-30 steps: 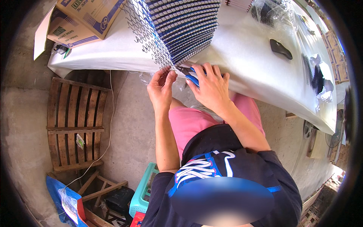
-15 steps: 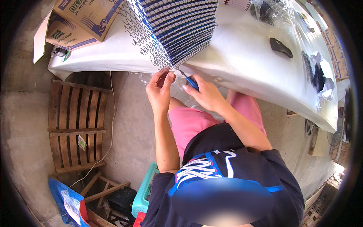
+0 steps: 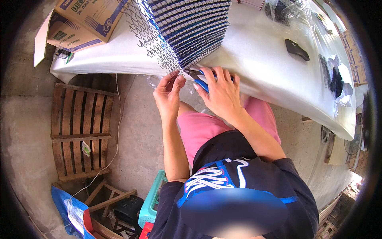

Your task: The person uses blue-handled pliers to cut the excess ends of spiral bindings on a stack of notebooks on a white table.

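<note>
A stack of spiral-bound notebooks with dark wire bindings rests at the near edge of the white-covered table. Loose wire coil ends fan out along its left side. My left hand pinches the wire at the stack's lowest corner, its thumb and fingers closed together. In my right hand is a pair of blue-handled pliers with the handles spread apart. The jaws point left at that same corner, close to my left fingertips. Exactly what the jaws touch is too small to tell.
An open cardboard box stands on the table's left end. To the right lie a black handheld object, clear plastic wrapping and dark wire pieces. A wooden pallet and a teal plastic stool are below the table.
My right hand's fingers have spread and the pliers' handles have opened apart, with the jaws still by the corner. My left hand has stayed in place.
</note>
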A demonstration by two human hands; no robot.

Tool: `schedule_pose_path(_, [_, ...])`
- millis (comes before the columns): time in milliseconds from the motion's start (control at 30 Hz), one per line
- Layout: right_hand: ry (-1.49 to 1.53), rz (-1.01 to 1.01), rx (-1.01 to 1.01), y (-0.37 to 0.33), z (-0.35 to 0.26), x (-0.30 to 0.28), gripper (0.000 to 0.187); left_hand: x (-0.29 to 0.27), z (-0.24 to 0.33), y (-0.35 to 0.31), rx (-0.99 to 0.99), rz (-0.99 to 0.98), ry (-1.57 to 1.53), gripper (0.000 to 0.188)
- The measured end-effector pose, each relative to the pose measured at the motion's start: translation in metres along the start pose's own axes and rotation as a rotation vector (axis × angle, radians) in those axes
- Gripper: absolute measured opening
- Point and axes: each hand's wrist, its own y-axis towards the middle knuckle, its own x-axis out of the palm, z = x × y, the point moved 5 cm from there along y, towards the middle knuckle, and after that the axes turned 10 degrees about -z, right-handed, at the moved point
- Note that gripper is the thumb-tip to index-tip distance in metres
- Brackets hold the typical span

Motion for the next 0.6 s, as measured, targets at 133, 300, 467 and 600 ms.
schedule_pose_path(133, [0.019,-0.018,-0.004,0.001,0.000,0.002,0.042,0.000,0.000,0.000,0.001,0.000,0.007,0.027])
schedule_pose_path(300, [0.012,0.012,-0.034,0.004,-0.003,-0.001,0.038,0.000,-0.001,0.000,0.005,0.005,0.003,0.027])
schedule_pose_path(467, [0.018,-0.021,-0.061,0.009,-0.002,0.001,0.036,-0.001,-0.001,0.000,0.008,0.009,-0.023,0.027])
schedule_pose_path(600, [0.179,-0.128,-0.013,0.012,0.007,0.013,0.036,0.001,0.000,0.001,-0.014,0.008,-0.013,0.026])
